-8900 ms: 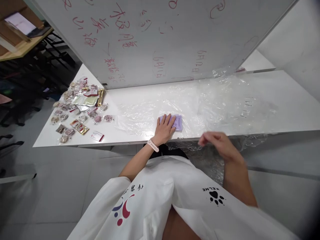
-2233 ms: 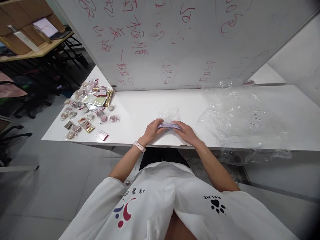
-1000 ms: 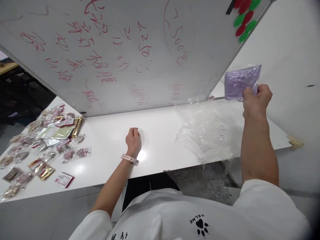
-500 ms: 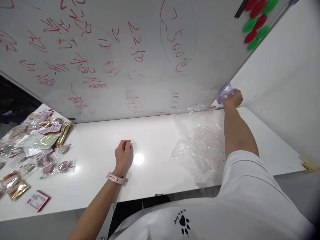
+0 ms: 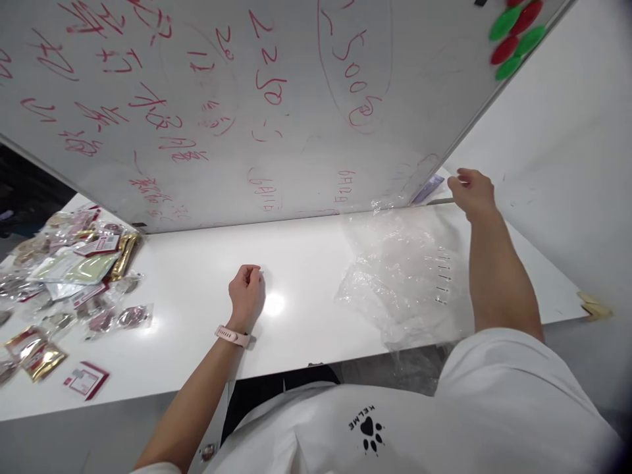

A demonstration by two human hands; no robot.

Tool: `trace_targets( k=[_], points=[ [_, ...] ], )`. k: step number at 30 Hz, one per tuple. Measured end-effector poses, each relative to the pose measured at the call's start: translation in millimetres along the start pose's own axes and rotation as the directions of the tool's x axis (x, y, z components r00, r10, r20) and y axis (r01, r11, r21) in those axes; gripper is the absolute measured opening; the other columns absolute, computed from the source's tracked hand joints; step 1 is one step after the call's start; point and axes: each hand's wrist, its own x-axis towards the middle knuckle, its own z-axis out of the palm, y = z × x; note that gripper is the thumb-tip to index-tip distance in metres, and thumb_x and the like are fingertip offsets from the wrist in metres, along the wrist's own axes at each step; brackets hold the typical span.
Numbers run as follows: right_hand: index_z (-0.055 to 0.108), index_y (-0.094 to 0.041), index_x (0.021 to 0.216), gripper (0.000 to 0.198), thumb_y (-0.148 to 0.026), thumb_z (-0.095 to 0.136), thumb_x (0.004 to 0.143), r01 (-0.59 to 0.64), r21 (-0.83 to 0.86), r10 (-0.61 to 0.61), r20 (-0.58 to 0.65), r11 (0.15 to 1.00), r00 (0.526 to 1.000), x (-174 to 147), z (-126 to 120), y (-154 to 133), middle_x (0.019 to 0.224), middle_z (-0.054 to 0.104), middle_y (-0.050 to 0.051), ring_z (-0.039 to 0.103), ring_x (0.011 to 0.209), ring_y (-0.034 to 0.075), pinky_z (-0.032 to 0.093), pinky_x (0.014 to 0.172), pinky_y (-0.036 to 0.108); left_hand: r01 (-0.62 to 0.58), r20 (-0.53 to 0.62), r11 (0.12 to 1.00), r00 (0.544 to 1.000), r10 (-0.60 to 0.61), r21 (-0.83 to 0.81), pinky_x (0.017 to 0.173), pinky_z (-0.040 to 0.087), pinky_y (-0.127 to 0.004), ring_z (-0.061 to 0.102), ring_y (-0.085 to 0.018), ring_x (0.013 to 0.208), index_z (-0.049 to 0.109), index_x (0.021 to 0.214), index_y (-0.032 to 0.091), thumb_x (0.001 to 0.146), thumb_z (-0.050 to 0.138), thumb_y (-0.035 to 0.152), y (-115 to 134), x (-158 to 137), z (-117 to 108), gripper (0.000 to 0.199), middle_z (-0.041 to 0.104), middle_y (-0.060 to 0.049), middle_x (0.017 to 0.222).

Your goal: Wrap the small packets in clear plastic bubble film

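Note:
My left hand [image 5: 245, 295], with a pink band at its wrist, rests on the white table, thumb and fingers pinched together. A tiny whitish bit shows at its fingertips, too small to name. My right hand [image 5: 473, 193] is beyond the table's far right side, by the edge of the whiteboard. Its fingers are loosely curled and slightly apart, with nothing visible in them. Left of it lies a purple packet [image 5: 428, 189], partly hidden behind the whiteboard. A crumpled clear plastic bag [image 5: 395, 283] spreads over the table between my hands.
The whiteboard [image 5: 296, 138] with red writing stands along the back of the white table [image 5: 197, 316]. Several small wrapped packets [image 5: 74, 266] are heaped at the left. A red-and-white card-like packet [image 5: 86, 380] lies near the front edge. A white wall [image 5: 567, 164] rises at the right.
My right hand has let go of the purple packet and drawn back to the right. The packet now lies by the whiteboard's edge. My left hand keeps its pinch.

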Motion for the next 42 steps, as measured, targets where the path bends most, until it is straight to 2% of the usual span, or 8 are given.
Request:
trace_targets(
  k=[6, 10, 15, 19, 22, 31, 38, 42],
  points=[
    [0.062, -0.030, 0.132, 0.061, -0.059, 0.072, 0.078, -0.006, 0.075, -0.023, 0.383, 0.997, 0.924, -116, -31, -13, 0.132, 0.063, 0.010, 0.061, 0.111, 0.030, 0.048, 0.089, 0.043, -0.044, -0.004, 0.999, 0.999, 0.044, 0.019, 0.063, 0.039, -0.027, 0.053, -0.015, 0.065, 0.064, 0.082, 0.021, 0.083, 0.051, 0.029, 0, -3, 0, 0.015, 0.062, 0.001, 0.070],
    [0.069, -0.020, 0.085, 0.026, -0.046, 0.067, 0.083, -0.044, 0.148, 0.020, 0.161, 0.988, 0.987, -140, -23, -30, 0.089, 0.071, 0.008, 0.064, 0.082, 0.024, 0.052, 0.074, 0.041, -0.074, 0.006, 0.997, 0.997, 0.074, -0.009, 0.066, 0.040, -0.028, 0.055, -0.016, 0.068, 0.064, 0.081, 0.021, 0.084, 0.051, 0.027, -6, 2, 0, 0.015, 0.063, 0.001, 0.070],
    [0.059, -0.023, 0.081, 0.022, -0.043, 0.064, 0.090, 0.181, 0.511, -0.217, 0.011, 0.840, 0.976, -147, -47, -105, 0.077, 0.064, 0.002, 0.060, 0.071, 0.015, 0.054, 0.073, 0.035, 0.001, 0.157, 0.991, 0.987, 0.020, -0.132, 0.067, 0.044, -0.028, 0.058, -0.015, 0.071, 0.065, 0.092, 0.019, 0.082, 0.056, 0.024, -2, -16, -4, 0.014, 0.067, -0.003, 0.081],
    [0.053, -0.026, 0.084, 0.028, -0.050, 0.063, 0.092, 0.300, 0.695, -0.435, 0.021, 0.653, 0.900, -162, -68, -183, 0.076, 0.063, -0.002, 0.051, 0.057, 0.010, 0.051, 0.056, 0.027, 0.179, 0.664, 0.930, 0.743, 0.086, -0.321, 0.087, 0.051, -0.036, 0.065, -0.021, 0.100, 0.058, 0.126, 0.018, 0.080, 0.072, 0.032, 3, -62, -6, 0.049, 0.067, -0.013, 0.119],
    [0.050, -0.025, 0.085, 0.032, -0.053, 0.065, 0.091, 0.346, 0.781, -0.602, 0.048, 0.520, 0.797, -178, -74, -233, 0.075, 0.062, -0.004, 0.045, 0.049, 0.006, 0.039, 0.041, 0.021, 0.360, 0.812, 0.825, 0.552, 0.189, -0.436, 0.108, 0.042, -0.043, 0.054, -0.026, 0.130, 0.043, 0.145, 0.024, 0.082, 0.075, 0.039, 3, -86, -9, 0.072, 0.049, -0.016, 0.148],
    [0.052, -0.024, 0.088, 0.032, -0.053, 0.063, 0.092, 0.431, 0.826, -0.792, 0.029, 0.363, 0.610, -213, -82, -297, 0.075, 0.066, -0.004, 0.037, 0.041, 0.005, 0.028, 0.035, 0.023, 0.679, 0.773, 0.372, 0.529, 0.350, -0.633, 0.106, 0.044, -0.052, 0.060, -0.033, 0.122, 0.051, 0.135, 0.015, 0.080, 0.066, 0.067, 13, -89, -46, 0.077, 0.058, -0.021, 0.136],
    [0.060, -0.026, 0.109, 0.030, -0.051, 0.060, 0.094, 0.584, 0.523, -0.688, 0.006, 0.620, 0.726, -224, -33, -283, 0.109, 0.066, 0.002, 0.064, 0.087, 0.015, 0.056, 0.071, 0.029, 0.230, 0.300, 0.649, 0.954, -0.003, -0.725, 0.056, 0.044, -0.019, 0.056, -0.006, 0.060, 0.061, 0.094, 0.017, 0.067, 0.082, 0.033, -9, -95, -96, 0.037, 0.060, 0.003, 0.075],
    [0.060, -0.027, 0.122, 0.035, -0.048, 0.053, 0.095, 0.535, 0.469, -0.599, -0.015, 0.702, 0.800, -239, 14, -244, 0.126, 0.063, 0.007, 0.062, 0.111, 0.023, 0.056, 0.084, 0.037, 0.034, -0.182, 0.827, 0.970, -0.163, -0.561, 0.045, 0.035, -0.018, 0.044, -0.003, 0.047, 0.057, 0.086, 0.017, 0.066, 0.074, 0.030, -50, -91, -146, 0.029, 0.059, 0.005, 0.071]
  ],
)
